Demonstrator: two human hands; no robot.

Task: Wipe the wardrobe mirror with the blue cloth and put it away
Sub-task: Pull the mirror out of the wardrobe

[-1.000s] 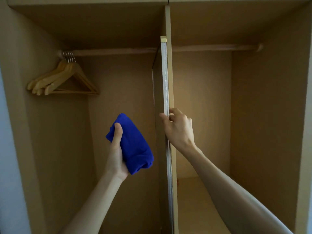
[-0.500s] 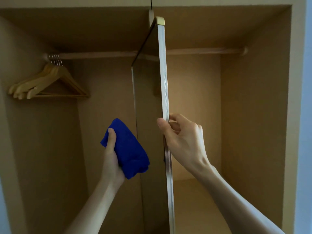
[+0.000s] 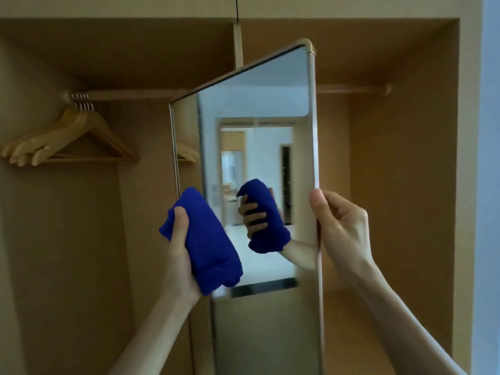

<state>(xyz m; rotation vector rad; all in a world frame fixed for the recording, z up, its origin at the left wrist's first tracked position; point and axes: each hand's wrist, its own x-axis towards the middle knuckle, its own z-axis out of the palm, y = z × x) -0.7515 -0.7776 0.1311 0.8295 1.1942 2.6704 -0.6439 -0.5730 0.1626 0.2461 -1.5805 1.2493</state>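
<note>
Plainly, my left hand (image 3: 180, 247) grips the soft, light blue cloth (image 3: 205, 239), bunched just in front of the mirror (image 3: 259, 109). My right hand (image 3: 338, 226) pinches the mirror's stiff right edge; I judge the glass fragile, best steadied by its frame.

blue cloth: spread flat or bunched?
Bunched. The blue cloth is a rolled wad gripped in the left hand, clear of the mirror.
</note>
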